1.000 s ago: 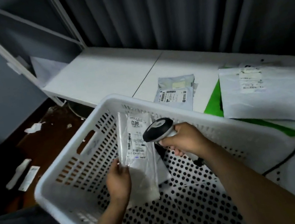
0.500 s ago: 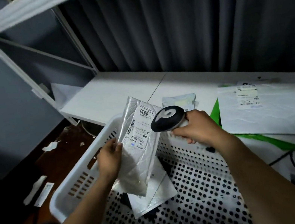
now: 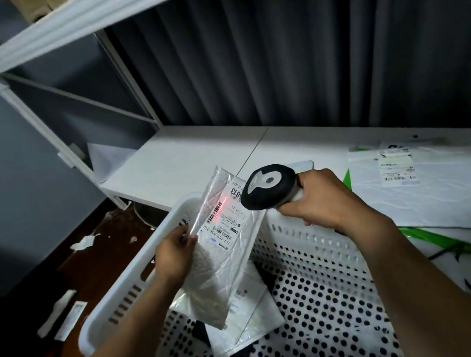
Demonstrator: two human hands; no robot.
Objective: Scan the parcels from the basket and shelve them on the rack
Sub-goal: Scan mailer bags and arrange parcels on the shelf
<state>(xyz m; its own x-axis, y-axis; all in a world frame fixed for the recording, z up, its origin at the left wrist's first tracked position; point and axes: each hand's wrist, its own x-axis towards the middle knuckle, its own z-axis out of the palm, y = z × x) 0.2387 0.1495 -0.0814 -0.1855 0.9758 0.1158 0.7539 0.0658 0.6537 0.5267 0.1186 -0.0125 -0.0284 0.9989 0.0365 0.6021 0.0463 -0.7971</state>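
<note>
Left hand: the left hand (image 3: 175,253) grips the left edge of a white bubble-mailer parcel (image 3: 220,262), fingers curled round that edge, thumb side hidden behind the parcel.
Parcel position: held tilted above the basket (image 3: 129,294), its top corner leaning toward the rack (image 3: 186,158), label side facing the camera.
Label: a white shipping label (image 3: 228,214) sits on the upper half of the parcel; a red scan line (image 3: 219,209) crosses its barcode.
Right hand: the right hand (image 3: 323,200) is wrapped round the handle of a black-and-white barcode scanner (image 3: 268,186), whose head points at the label from just beside it.
Basket contents: a second white parcel (image 3: 249,317) lies flat on the perforated floor, partly under the held one.
Rack shelf: large white mailers (image 3: 438,193) lie on the lower shelf to the right, over a green sheet (image 3: 437,240).
Floor: paper scraps (image 3: 82,243) lie on the dark floor at left.
</note>
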